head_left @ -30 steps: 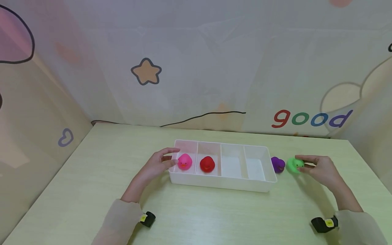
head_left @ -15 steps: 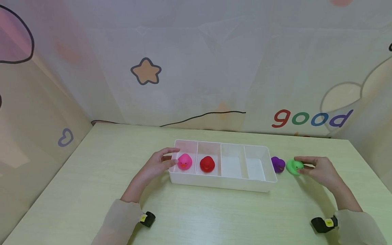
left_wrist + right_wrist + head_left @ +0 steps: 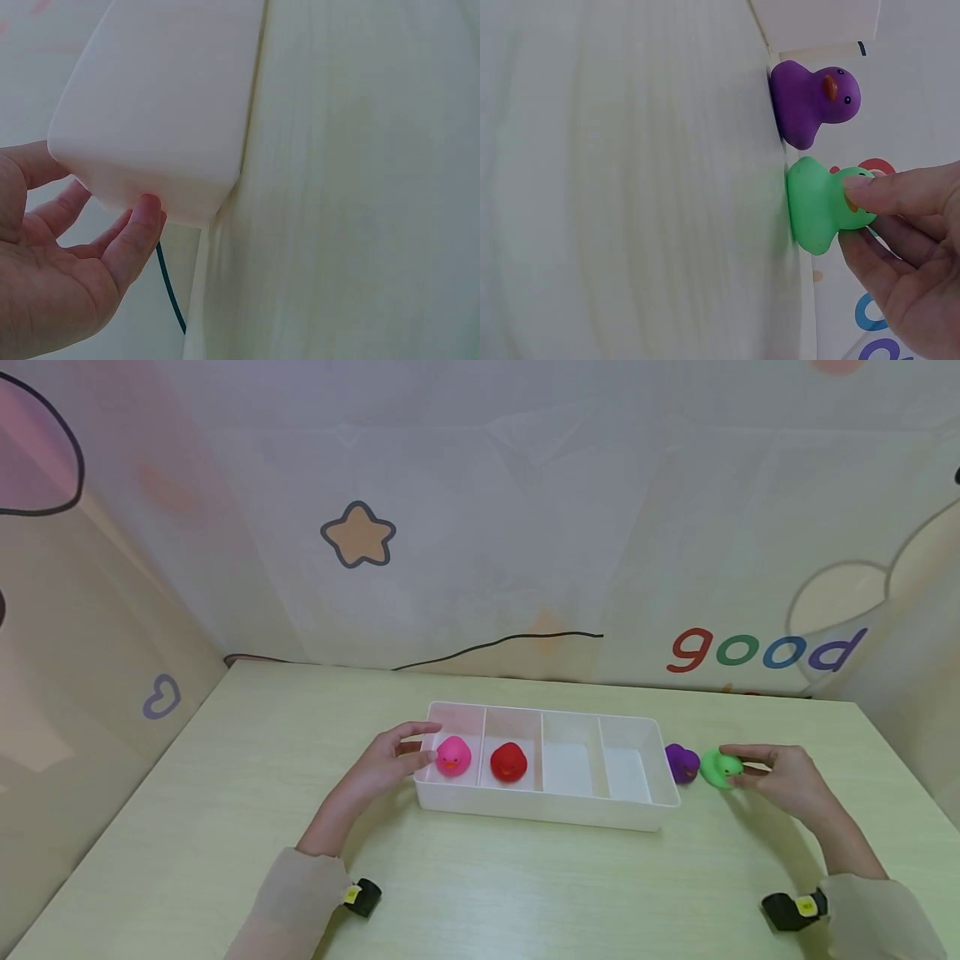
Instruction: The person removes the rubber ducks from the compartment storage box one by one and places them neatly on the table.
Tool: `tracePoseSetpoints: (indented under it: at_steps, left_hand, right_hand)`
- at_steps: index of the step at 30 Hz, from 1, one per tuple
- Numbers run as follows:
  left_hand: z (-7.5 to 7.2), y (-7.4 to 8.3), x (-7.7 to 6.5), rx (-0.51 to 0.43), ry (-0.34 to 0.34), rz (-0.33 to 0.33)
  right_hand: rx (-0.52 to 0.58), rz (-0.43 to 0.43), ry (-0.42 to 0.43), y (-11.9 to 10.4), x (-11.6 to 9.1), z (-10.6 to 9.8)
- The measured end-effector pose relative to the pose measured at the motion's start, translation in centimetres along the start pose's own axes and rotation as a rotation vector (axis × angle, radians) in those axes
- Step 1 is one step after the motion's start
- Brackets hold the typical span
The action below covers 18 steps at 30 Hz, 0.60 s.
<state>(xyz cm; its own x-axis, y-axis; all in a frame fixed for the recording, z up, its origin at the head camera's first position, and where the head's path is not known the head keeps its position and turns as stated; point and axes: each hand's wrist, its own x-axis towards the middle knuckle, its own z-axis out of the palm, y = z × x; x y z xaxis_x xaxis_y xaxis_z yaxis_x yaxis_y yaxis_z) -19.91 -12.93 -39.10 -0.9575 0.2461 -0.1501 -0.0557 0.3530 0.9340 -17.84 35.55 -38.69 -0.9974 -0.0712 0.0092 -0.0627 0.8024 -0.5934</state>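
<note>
A white divided tray [image 3: 540, 808] stands on the table, with a pink rubber duck [image 3: 453, 757] in its leftmost compartment and a red rubber duck [image 3: 508, 763] in the one beside it. My left hand [image 3: 386, 764] grips the tray's left end; in the left wrist view one finger passes over the rim and a fingertip presses the outer end wall. My right hand [image 3: 783, 777] pinches a green rubber duck [image 3: 814, 206] by its head between thumb and fingers, the duck sitting at table level. Just left of it, a purple rubber duck [image 3: 802, 105] sits against the tray's right end.
The pale wood table [image 3: 525, 893] meets a printed backdrop [image 3: 480, 543] at its back edge, and a side panel [image 3: 82, 718] rises on the left. The tray's two right compartments hold no ducks. A black wrist strap device [image 3: 795, 910] hangs at each sleeve.
The green duck has settled slightly and turned a little in my right hand, close by the purple duck. My left hand and the tray stay put.
</note>
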Motion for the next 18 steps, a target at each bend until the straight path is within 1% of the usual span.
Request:
tracePoseSetpoints:
  at_steps: [8,13,15,18]
  left_hand:
    - [0.04,0.1,0.01,0.014,0.012,-0.01]
    - [0.08,0.13,-0.02,0.011,0.006,-0.005]
    - [0.09,0.15,-0.04,0.007,0.004,-0.006]
    - [0.07,0.24,-0.12,0.008,0.01,-0.012]
  right_hand:
    - [0.012,-0.007,0.005,-0.1,-0.11,-0.04]
    - [0.003,-0.014,0.046,-0.25,-0.36,-0.27]
    - [0.011,-0.019,0.061,-0.39,-0.49,-0.39]
    - [0.055,-0.04,0.073,-0.79,-0.62,-0.45]
